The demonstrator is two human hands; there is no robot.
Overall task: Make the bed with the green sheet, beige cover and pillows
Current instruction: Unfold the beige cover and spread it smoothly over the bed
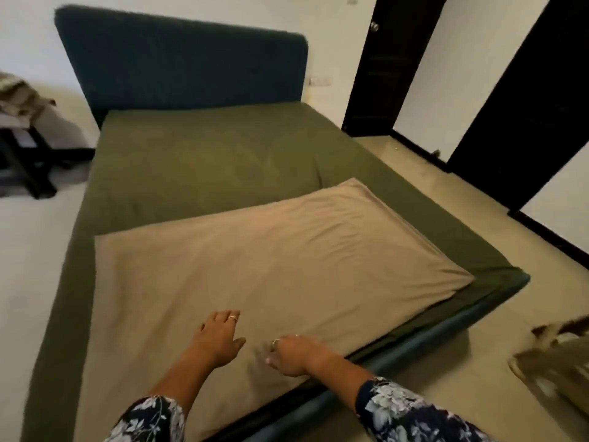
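Observation:
The green sheet (197,161) is spread over the whole mattress, up to the dark blue headboard (181,62). A folded beige cover (271,250) lies flat on the foot half of the bed, at a slight angle. My left hand (220,338) rests flat on the cover near its front edge, fingers apart. Close beside it on the right, my right hand (294,354) has its fingers curled into the cover's edge fabric. No pillows are on the bed.
A dark stand with a pile of pale bedding (25,100) is left of the headboard. Dark doors (379,68) stand at the back right. A blurred striped bundle (554,352) lies on the floor at the right.

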